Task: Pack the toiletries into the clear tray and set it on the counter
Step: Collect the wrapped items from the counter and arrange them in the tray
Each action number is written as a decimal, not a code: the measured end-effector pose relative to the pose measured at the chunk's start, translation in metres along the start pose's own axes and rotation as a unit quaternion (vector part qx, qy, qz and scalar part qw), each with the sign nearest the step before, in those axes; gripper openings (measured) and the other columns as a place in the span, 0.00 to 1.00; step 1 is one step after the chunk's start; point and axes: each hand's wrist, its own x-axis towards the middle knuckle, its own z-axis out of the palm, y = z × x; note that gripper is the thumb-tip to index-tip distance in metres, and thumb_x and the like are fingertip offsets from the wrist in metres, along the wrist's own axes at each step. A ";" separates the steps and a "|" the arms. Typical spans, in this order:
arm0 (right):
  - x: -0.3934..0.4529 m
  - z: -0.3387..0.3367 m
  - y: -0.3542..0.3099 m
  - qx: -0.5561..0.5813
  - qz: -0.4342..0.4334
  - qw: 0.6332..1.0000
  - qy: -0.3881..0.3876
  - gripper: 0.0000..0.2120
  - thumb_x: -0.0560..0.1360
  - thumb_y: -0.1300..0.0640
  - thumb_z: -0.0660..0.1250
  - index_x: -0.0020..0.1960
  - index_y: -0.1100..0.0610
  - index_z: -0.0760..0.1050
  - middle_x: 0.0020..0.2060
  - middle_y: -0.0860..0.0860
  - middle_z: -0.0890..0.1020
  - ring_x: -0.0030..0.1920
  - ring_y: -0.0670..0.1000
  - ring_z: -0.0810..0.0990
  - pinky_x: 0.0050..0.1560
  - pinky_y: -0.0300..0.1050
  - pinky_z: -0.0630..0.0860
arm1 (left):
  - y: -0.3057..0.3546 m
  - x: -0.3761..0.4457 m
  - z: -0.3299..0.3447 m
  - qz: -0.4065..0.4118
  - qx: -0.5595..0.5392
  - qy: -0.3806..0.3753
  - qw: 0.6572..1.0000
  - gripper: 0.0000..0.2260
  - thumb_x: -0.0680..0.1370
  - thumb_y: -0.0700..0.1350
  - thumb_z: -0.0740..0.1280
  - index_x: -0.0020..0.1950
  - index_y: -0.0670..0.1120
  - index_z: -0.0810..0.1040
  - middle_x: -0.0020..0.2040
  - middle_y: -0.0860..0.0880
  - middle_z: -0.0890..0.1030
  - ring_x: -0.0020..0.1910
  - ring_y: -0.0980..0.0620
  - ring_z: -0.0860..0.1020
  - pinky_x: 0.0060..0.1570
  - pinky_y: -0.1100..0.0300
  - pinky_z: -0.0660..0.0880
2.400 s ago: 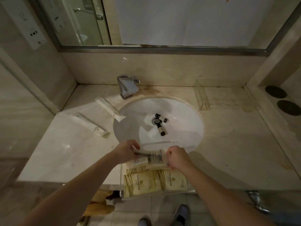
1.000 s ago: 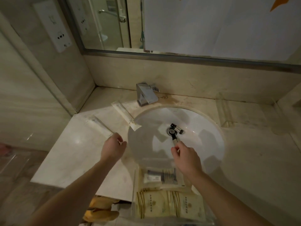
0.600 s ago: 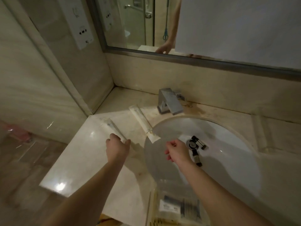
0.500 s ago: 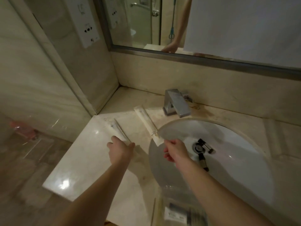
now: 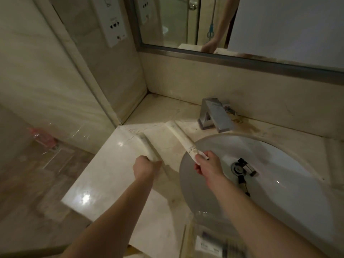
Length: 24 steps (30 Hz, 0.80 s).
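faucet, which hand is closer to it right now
Right. The right hand pinches a white sachet's end at the basin rim, just below the faucet; the left hand is farther left.

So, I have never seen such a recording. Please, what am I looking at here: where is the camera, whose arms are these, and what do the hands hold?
The camera sits on a person's head and looks down, so the arms are their own. No machine is here. The left hand closes on one long white packet lying on the counter. The right hand pinches the end of a second packet at the sink edge. Two small dark bottles lie by the drain. The clear tray, partly filled, shows at the bottom.
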 end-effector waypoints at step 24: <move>-0.185 -0.122 0.016 0.168 0.018 0.981 -0.092 0.12 0.75 0.70 0.63 0.37 0.58 0.66 0.46 0.57 0.79 0.45 0.54 0.79 0.41 0.44 0.74 | 0.003 -0.189 0.026 0.075 -0.274 -0.274 0.919 0.17 0.73 0.36 0.69 0.59 0.33 0.70 0.35 0.41 0.77 0.22 0.51 0.76 0.22 0.60 0.69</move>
